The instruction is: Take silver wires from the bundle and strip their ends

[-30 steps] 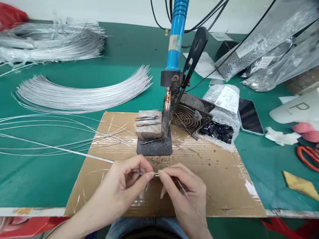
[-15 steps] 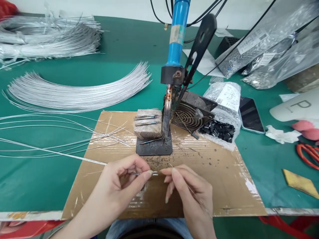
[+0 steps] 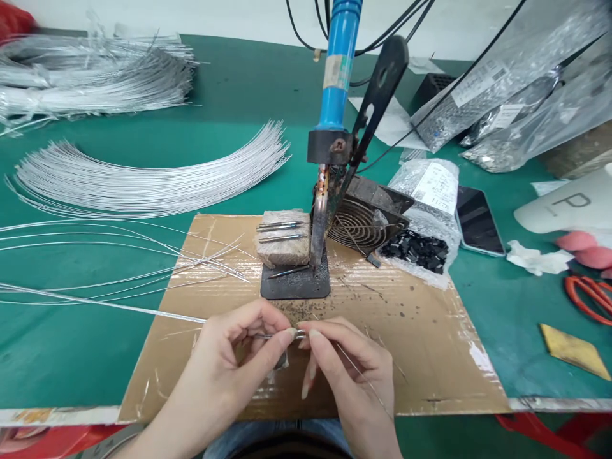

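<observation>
My left hand is closed, thumb and forefinger pinching a few thin white wires that trail off to the left. Their short silvery ends stick out past the thumb tip. Close against those ends, my right hand is closed too, its thumb and forefinger on a fine, thin strand of wire that runs back across the palm. Whether the right fingertips also grip the silvery ends I cannot tell. Beyond the hands, a blue-handled soldering iron points down in its stand over a black base plate.
A stained block carries several thin metal pieces. Loose white wires and a fanned bundle lie left. On the right are a round-grilled fan, a bag of small black parts, a phone and red-handled scissors. Cardboard lies beneath.
My right hand has moved left, bringing its fingertips up to the silvery wire ends. The left hand has barely shifted, still pinching the white wires.
</observation>
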A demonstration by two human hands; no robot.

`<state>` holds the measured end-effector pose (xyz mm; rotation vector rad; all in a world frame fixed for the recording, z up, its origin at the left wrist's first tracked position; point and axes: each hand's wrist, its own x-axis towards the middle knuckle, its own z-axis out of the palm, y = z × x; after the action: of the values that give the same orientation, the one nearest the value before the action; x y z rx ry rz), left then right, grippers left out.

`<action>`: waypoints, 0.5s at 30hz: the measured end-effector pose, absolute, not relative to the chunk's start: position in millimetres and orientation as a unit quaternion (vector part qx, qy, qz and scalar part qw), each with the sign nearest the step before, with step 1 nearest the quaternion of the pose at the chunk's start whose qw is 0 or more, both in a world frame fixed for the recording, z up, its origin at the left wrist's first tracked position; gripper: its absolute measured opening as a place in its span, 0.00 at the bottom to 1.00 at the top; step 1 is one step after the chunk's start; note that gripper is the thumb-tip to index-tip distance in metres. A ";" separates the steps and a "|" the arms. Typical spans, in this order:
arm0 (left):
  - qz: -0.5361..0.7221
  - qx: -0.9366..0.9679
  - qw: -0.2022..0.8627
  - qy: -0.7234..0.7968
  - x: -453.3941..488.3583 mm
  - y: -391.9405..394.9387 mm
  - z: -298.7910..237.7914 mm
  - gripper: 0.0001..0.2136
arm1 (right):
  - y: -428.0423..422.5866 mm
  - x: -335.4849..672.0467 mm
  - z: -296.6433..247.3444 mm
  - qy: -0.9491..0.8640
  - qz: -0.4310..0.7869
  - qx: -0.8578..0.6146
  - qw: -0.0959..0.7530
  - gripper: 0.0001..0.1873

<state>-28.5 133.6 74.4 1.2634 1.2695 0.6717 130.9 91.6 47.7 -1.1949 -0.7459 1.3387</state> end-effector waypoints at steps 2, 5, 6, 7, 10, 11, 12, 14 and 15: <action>0.285 0.549 0.567 0.545 -28.4 134.2 73.7 0.12 | 91.6 129.3 47.6 -0.294 0.589 -0.496 0.566 0.06; 0.298 0.555 0.536 0.562 -26.2 134.2 75.6 0.08 | 92.0 127.3 47.9 -0.249 0.621 -0.479 0.569 0.06; 0.302 0.557 0.526 0.568 -25.4 133.9 76.4 0.07 | 92.3 127.0 48.1 -0.234 0.630 -0.474 0.569 0.06; 0.304 0.560 0.516 0.572 -24.6 133.6 77.0 0.07 | 92.7 126.8 48.3 -0.222 0.638 -0.470 0.568 0.07; 0.290 0.572 0.509 0.574 -23.7 132.7 77.3 0.10 | 94.1 126.9 48.5 -0.204 0.651 -0.462 0.567 0.09; 0.285 0.574 0.510 0.574 -23.9 132.5 76.9 0.11 | 94.5 127.0 48.3 -0.200 0.653 -0.460 0.567 0.10; 0.279 0.576 0.512 0.572 -24.2 132.1 76.4 0.12 | 94.9 127.1 48.0 -0.196 0.656 -0.458 0.567 0.10; 0.274 0.578 0.513 0.572 -24.9 131.1 74.9 0.12 | 95.2 127.2 47.4 -0.190 0.660 -0.456 0.566 0.10; 0.271 0.580 0.514 0.571 -25.1 130.5 74.3 0.12 | 95.3 127.1 47.1 -0.189 0.661 -0.455 0.565 0.10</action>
<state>-25.1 130.5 74.3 1.3949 1.3720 0.6525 127.1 95.3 47.1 -1.0709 -0.4456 1.5546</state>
